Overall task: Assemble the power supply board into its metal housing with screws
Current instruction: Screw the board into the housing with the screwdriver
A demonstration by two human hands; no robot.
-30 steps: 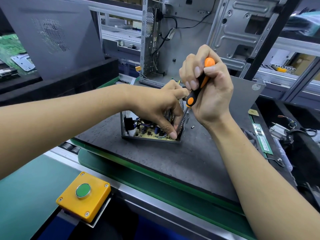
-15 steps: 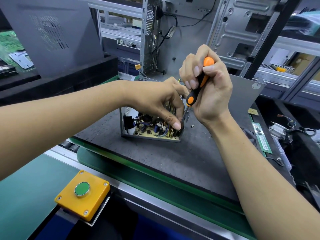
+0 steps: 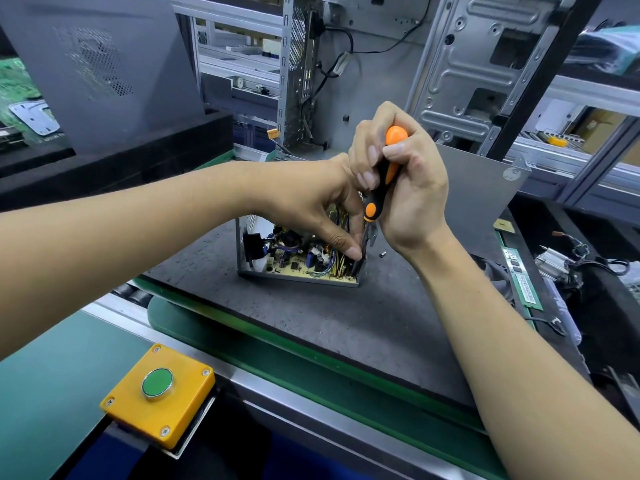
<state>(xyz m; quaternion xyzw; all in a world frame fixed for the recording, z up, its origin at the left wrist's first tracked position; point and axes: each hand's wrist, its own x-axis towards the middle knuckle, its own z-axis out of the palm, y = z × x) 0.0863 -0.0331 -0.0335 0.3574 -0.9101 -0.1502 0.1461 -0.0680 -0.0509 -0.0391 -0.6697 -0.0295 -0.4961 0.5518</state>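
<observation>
Below right hand [image 3: 408, 188] grip: screwdriver [image 3: 381, 188] over housing [image 3: 298, 277] corner.

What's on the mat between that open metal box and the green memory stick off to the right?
In the head view, one small loose screw lies on the dark mat just right of the metal housing. The person's right forearm covers the stretch toward the green memory stick.

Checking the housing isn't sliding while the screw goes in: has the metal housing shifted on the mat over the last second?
No. The metal housing keeps its spot against the loose screw and the mat's green front edge.
</observation>
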